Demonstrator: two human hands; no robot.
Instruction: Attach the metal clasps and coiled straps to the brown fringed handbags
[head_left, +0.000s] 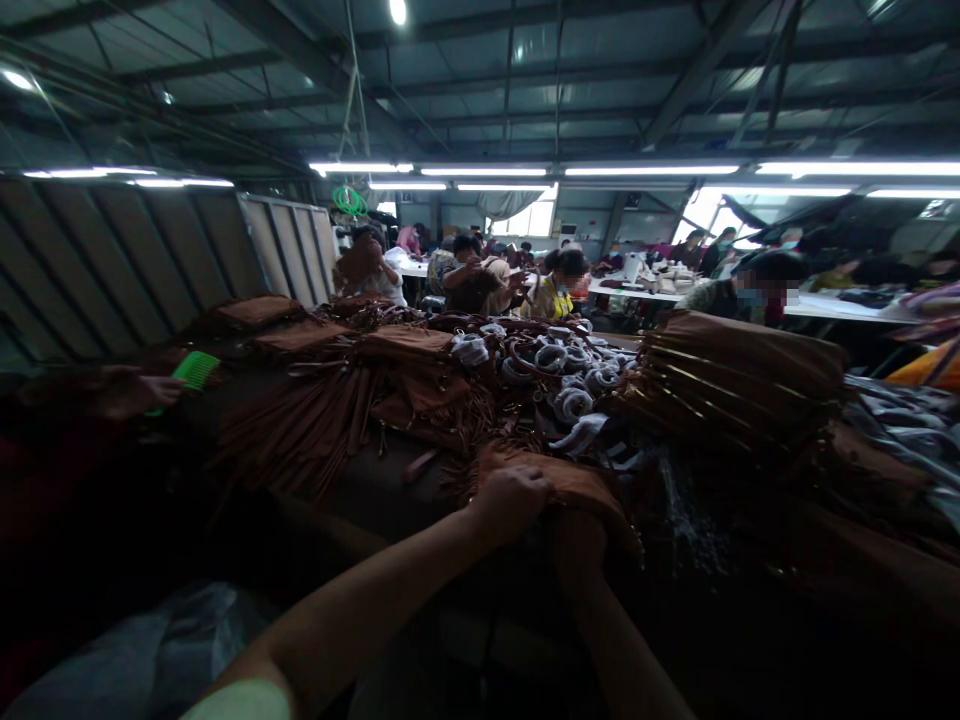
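Note:
A brown fringed bag (581, 483) lies on the dark table in front of me. My left hand (514, 503) is closed, its curled fingers gripping the bag's upper surface near the left end. My right hand (579, 545) reaches up under the bag's near edge or into it; which one I cannot tell, and its fingers are hidden by the brown material. Just behind the bag are straps rolled in white wrapping (571, 404). More brown fringed bags (420, 385) lie to the left of them.
At the right stands a tall stack of brown bags with gold zips (742, 375). A co-worker's hand (159, 390) at the left holds a green comb-like tool (196, 370). Several people sit at white tables (645, 293) beyond. Clear plastic strands (686, 510) hang at the right.

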